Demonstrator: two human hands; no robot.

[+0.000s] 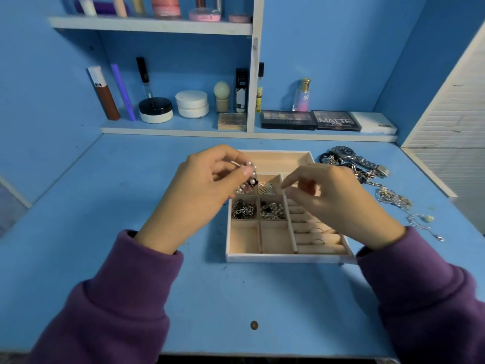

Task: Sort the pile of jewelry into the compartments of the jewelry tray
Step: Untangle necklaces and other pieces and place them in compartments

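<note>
Two purple sleeves [118, 298] enter from 7 and 5 o'clock across the blue desk [210, 298].

1. Tray. The jewelry tray [283, 258] sits just past desk centre. Its two small compartments at 7 o'clock are bare. The row behind them holds dark chain pieces [244, 210]. The ring rolls [320, 243] at 4 o'clock carry a few rings.

2. Hands. The hands are apart, both raised over the tray. The left hand [199, 185] reaches in from 8 o'clock, wrist bent, and pinches a pearl piece [249, 179] between thumb and curled fingers above the small compartment at 10 o'clock. The right hand [338, 203] hovers over the ring rolls with its fingers loosely curled and its index tip close to the thumb. Whether it holds anything cannot be told.

3. Handling. The pearl piece looks light and limp, with smooth round beads and a dark flower ornament. Expect it to swing and slip. Hold it on the strand between beads or at the ornament, and lower it rather than drop it, since the threading may be fragile.

4. Remaining stock. The pile [367, 177] lies on the desk at 2 o'clock from the tray. Its thin chains are likely to snag, so lift one piece at a time. The watch [349, 153] is probably the heaviest item, so grip it by the case.

5. Background. A shelf [183, 130] at 12 o'clock carries cosmetics.
</note>
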